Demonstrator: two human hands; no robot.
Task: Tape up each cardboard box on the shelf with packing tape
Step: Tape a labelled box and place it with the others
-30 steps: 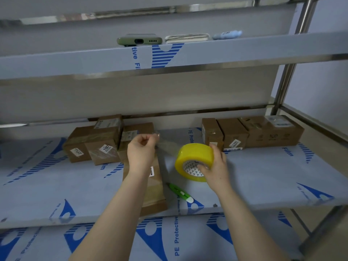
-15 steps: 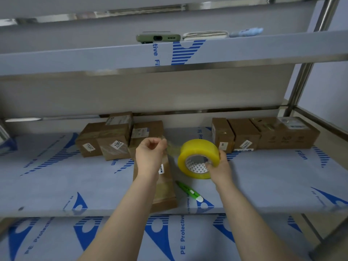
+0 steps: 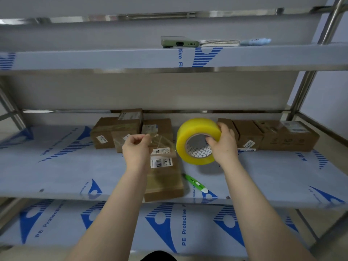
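Note:
A long flat cardboard box (image 3: 163, 178) with a barcode label lies near the front edge of the middle shelf (image 3: 56, 172). Above it my right hand (image 3: 223, 146) grips a yellow roll of packing tape (image 3: 197, 141), fingers through its core. My left hand (image 3: 136, 150) pinches the free end of the clear tape strip (image 3: 162, 142), stretched between hand and roll over the box's far end. More cardboard boxes stand at the back: a left group (image 3: 116, 132) and a right row (image 3: 273, 136).
A green and white box cutter (image 3: 195, 183) lies on the shelf just right of the long box. On the upper shelf (image 3: 113, 57) rest a green phone (image 3: 179, 43), a flat stack and a blue item. Steel posts (image 3: 301, 98) stand at the right.
The roll has risen and tilted in my right hand, and the tape strip between both hands is pulled longer. The view has shifted so the shelf sits further right.

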